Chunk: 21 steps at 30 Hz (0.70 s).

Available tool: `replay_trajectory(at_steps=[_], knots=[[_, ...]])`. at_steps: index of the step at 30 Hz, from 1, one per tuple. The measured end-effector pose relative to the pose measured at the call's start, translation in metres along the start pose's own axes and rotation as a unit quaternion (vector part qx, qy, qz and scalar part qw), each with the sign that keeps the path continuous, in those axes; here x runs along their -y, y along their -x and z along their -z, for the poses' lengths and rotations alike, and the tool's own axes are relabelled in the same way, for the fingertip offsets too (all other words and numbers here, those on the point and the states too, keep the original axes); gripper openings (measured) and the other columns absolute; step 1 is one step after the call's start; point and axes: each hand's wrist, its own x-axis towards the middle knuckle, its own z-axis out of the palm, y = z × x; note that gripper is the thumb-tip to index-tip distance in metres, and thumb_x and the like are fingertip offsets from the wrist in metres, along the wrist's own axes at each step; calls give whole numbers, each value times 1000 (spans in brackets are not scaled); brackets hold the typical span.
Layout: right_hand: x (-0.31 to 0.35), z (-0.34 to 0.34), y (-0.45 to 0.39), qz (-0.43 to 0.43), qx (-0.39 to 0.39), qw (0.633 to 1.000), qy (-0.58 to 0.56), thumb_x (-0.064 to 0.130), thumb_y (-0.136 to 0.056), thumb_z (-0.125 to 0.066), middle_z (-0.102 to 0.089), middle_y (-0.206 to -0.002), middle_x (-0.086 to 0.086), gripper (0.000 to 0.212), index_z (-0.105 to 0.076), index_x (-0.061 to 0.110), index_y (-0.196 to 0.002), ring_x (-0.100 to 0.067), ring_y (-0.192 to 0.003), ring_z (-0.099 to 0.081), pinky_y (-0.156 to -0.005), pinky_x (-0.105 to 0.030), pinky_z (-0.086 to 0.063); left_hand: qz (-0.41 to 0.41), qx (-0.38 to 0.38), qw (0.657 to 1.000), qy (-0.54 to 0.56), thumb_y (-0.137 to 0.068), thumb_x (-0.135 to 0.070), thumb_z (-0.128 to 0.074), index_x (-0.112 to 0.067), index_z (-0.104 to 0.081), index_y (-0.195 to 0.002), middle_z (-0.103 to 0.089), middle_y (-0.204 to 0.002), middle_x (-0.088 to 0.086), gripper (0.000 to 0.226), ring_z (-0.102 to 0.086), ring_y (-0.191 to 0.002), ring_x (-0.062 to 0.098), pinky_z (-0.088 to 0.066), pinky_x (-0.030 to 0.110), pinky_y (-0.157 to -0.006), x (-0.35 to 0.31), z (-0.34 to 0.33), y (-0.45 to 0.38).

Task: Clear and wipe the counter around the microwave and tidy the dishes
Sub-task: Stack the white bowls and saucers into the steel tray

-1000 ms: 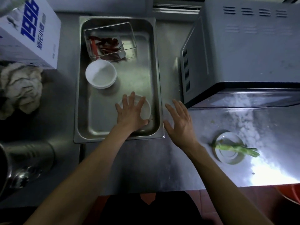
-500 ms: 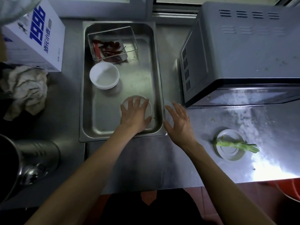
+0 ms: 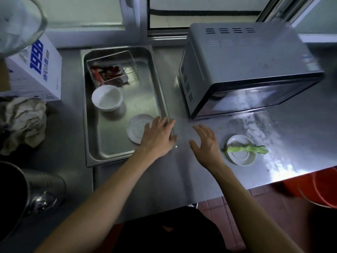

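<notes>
steel counter (image 3: 191, 179) — on it: tray (image 3: 87, 125) | microwave (image 3: 246, 66) | saucer (image 3: 240, 157) | box (image 3: 36, 70) | rag (image 3: 21, 121)

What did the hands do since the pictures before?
The left hand slid right, off the small plate in the tray, onto the tray's right rim. The plate stays put. The right hand still hovers open over the counter. Bowl, microwave and saucer with the green vegetable are unmoved.
</notes>
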Motion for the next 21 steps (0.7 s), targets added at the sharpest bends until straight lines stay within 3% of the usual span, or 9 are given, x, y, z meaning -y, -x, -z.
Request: replay_trajectory(at_steps=[6, 12, 21], knots=[[-67, 34, 42, -53, -32, 998, -4, 28, -89, -66, -54, -141, -16, 54, -54, 13, -140, -38, -131, -47, -107, -52, -40, -59, 8, 997, -48, -96, -49, -46, -22, -34, -150, -38, -153, 4, 62, -35, -138, 27, -40, 50, -104, -75, -24, -4], [-156, 64, 91, -64, -58, 996, -16, 14, -81, -72, -61, -130, -19, 51, -60, 4, -129, -43, -119, -56, -92, -56, -51, -105, 47, 991, -63, -97, -47, -47, -21, -33, -152, -35, -157, 5, 63, -32, -143, 29, -38, 48, -109, -173, -60, -7], [-245, 100, 139, -82, -5, 997, 12, 24, -91, -64, -53, -143, -10, 53, -52, 14, -141, -33, -133, -43, -103, -45, -38, -114, 72, 987, -87, -91, -49, -49, -20, -46, -142, -50, -143, 0, 59, -47, -129, 27, -49, 48, -95, -267, -108, 1]])
